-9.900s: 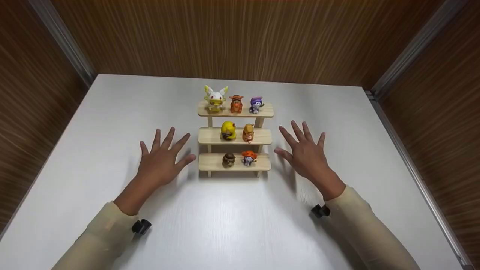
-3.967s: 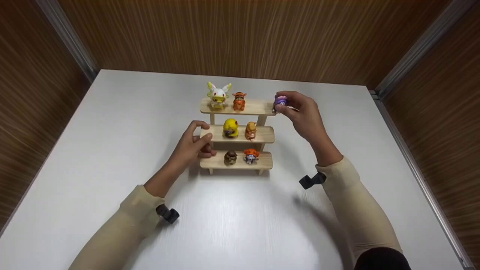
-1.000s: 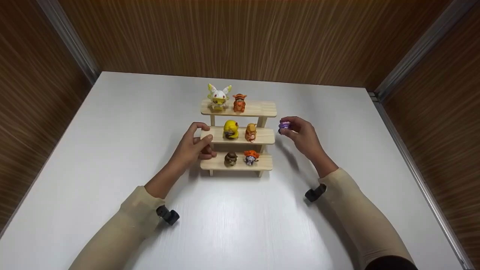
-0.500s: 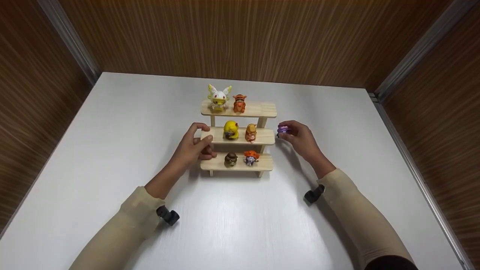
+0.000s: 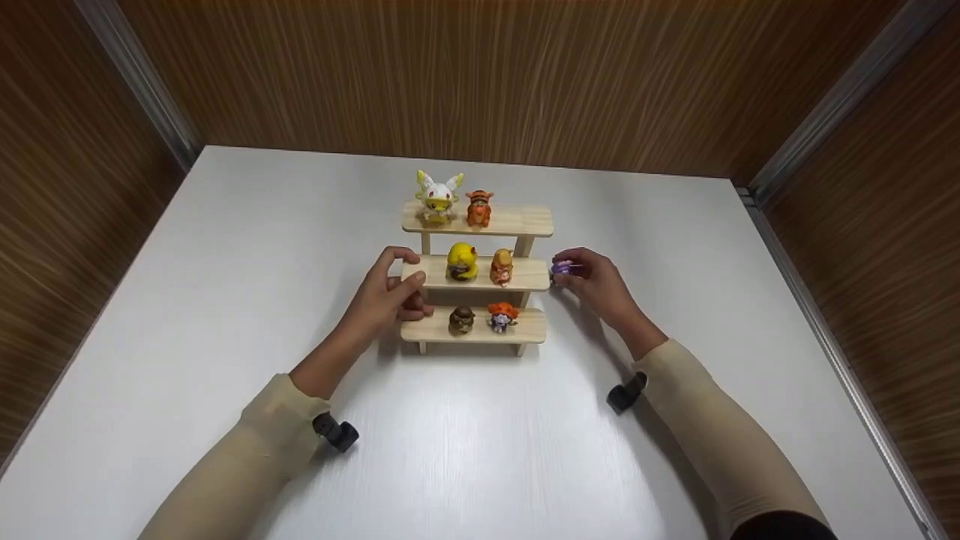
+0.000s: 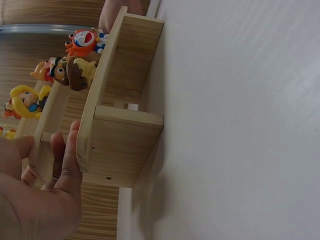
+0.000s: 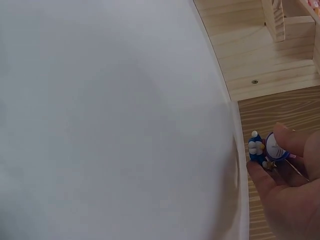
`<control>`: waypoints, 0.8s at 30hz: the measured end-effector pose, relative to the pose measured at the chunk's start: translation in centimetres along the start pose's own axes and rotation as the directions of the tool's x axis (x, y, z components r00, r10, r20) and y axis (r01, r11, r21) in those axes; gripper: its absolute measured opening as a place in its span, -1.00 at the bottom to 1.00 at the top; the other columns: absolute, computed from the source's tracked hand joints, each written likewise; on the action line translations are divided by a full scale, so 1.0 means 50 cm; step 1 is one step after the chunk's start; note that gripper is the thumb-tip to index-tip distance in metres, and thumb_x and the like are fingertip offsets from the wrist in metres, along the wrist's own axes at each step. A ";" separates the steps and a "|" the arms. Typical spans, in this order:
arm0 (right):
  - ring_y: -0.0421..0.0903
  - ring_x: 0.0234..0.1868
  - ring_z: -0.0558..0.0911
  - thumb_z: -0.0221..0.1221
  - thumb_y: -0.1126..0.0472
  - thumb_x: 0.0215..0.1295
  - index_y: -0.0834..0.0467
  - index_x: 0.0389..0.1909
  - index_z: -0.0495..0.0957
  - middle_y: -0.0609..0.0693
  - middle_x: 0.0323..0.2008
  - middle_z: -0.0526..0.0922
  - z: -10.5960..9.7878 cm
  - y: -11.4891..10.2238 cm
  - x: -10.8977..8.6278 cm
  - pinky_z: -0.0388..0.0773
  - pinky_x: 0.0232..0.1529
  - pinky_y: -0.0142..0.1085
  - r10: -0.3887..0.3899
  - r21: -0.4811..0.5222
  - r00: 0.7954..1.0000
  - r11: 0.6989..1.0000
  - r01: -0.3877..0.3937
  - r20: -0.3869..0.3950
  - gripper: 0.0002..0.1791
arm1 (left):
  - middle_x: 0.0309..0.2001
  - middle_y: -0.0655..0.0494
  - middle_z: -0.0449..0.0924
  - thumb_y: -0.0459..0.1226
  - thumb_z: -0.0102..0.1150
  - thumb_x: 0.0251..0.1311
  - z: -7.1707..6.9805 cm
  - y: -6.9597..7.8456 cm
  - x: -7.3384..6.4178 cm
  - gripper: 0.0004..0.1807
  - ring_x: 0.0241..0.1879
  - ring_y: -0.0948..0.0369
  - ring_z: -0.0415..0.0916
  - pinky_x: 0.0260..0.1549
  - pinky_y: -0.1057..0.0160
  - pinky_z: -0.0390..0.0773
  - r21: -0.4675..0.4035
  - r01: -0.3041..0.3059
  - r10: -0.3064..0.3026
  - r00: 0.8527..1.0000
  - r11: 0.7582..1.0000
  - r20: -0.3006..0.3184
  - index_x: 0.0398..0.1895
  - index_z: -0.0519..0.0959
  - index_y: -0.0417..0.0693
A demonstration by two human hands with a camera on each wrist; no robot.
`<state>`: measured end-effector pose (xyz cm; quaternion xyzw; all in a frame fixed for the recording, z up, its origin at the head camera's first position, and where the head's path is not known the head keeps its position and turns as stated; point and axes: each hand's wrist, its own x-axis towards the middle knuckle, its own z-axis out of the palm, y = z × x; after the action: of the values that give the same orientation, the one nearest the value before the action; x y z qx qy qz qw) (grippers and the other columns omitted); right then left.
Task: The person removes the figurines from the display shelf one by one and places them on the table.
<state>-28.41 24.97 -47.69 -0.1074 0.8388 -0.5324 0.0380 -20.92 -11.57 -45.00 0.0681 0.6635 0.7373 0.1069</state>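
My left hand [image 5: 380,295] holds the left end of a three-tier wooden display stand [image 5: 531,274], thumb on top of the middle shelf and lower fingers at the bottom shelf's end. Just off that shelf's right end, my right hand [image 5: 602,285] pinches a small purple-hatted figurine [image 5: 562,268] between thumb and fingers. The right wrist view shows the figurine's blue-and-white body [image 7: 257,149], low beside the stand. On the top shelf sit a white long-eared figurine [image 5: 437,197] and an orange tiger figurine [image 5: 479,208].
The middle shelf bears a yellow figurine [image 5: 462,262] and an orange one [image 5: 502,268]. A brown figurine [image 5: 461,321] and an orange-hatted one [image 5: 502,318] stand on the bottom shelf. White tabletop [image 5: 450,442] surrounds the stand, with wood-grain panels [image 5: 480,82] behind and at both sides.
Both hands first lay spread beside the stand. The left took hold of its left end; the right lifted the purple-hatted figurine off the top shelf, then lowered it beside the middle shelf, slightly leftward lately.
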 end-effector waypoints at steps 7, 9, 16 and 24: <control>0.13 0.16 0.64 0.31 0.42 0.37 0.36 0.17 0.55 0.27 0.13 0.63 -0.003 0.005 0.000 0.58 0.03 -0.47 0.012 -0.022 1.000 1.000 -0.011 0.017 -0.62 | -0.53 -0.04 0.53 -0.25 0.07 0.57 -0.001 0.000 -0.002 -0.68 -0.39 0.06 0.75 -0.30 0.18 0.76 -0.003 0.003 -0.003 1.000 1.000 -0.001 0.23 0.25 -0.05; 0.11 0.15 0.64 0.31 0.42 0.37 0.35 0.16 0.55 0.25 0.12 0.63 -0.003 0.005 0.000 0.58 0.03 -0.46 0.016 -0.026 1.000 1.000 -0.015 0.021 -0.63 | -0.52 -0.04 0.53 -0.25 0.07 0.57 -0.001 0.001 -0.002 -0.68 -0.39 0.06 0.75 -0.30 0.18 0.76 -0.002 0.002 -0.002 1.000 1.000 0.000 0.23 0.25 -0.05; 0.07 0.13 0.65 0.34 0.41 0.35 0.30 0.15 0.57 0.20 0.11 0.63 -0.002 0.007 0.000 0.59 0.09 -0.39 0.033 -0.049 0.999 0.998 -0.032 0.027 -0.63 | -0.53 -0.05 0.53 -0.26 0.08 0.57 -0.001 0.002 -0.003 -0.68 -0.40 0.06 0.75 -0.32 0.20 0.76 -0.002 0.001 -0.001 1.000 1.000 -0.002 0.23 0.25 -0.05; 0.09 0.14 0.61 0.30 0.46 0.35 0.38 0.20 0.52 0.31 0.13 0.62 0.001 -0.014 -0.012 0.52 0.00 -0.52 0.054 -0.037 0.997 0.998 -0.052 0.050 -0.59 | -0.46 -0.04 0.57 -0.22 0.08 0.57 -0.003 0.004 -0.005 -0.65 -0.34 0.04 0.77 -0.28 0.19 0.77 0.036 -0.008 0.008 1.000 0.999 0.009 0.27 0.25 -0.03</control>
<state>-27.73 24.76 -47.11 -0.0995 0.8495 -0.5132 0.0715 -20.70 -11.78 -44.80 0.0761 0.6758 0.7255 0.1057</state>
